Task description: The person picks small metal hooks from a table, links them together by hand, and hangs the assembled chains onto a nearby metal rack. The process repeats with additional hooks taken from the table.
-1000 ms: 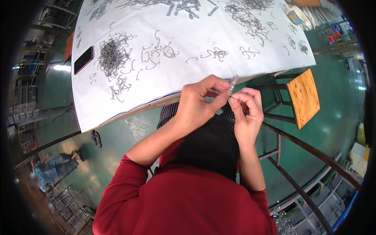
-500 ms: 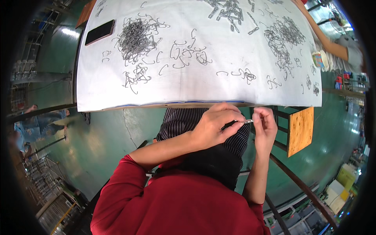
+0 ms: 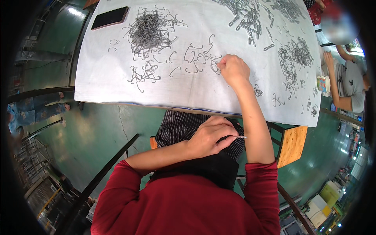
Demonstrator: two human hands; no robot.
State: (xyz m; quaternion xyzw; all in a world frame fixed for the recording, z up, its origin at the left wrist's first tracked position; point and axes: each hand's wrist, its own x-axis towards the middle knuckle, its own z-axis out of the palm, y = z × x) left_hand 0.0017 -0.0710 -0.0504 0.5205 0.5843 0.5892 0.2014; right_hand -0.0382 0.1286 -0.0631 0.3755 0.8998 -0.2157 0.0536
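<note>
Wire hooks, bent and grey, scattered loose over white table at twelve o'clock. Right hand reaching up onto table, fingers curled shut over hooks beside it. Left hand low over lap at six o'clock, fingers pinched together on thin metal piece. Dense hook pile at eleven o'clock, dark phone beyond.

The right hand has been lifted from the left hand and stretched out onto the white-covered desk, among the loose bent grey wire hooks.
</note>
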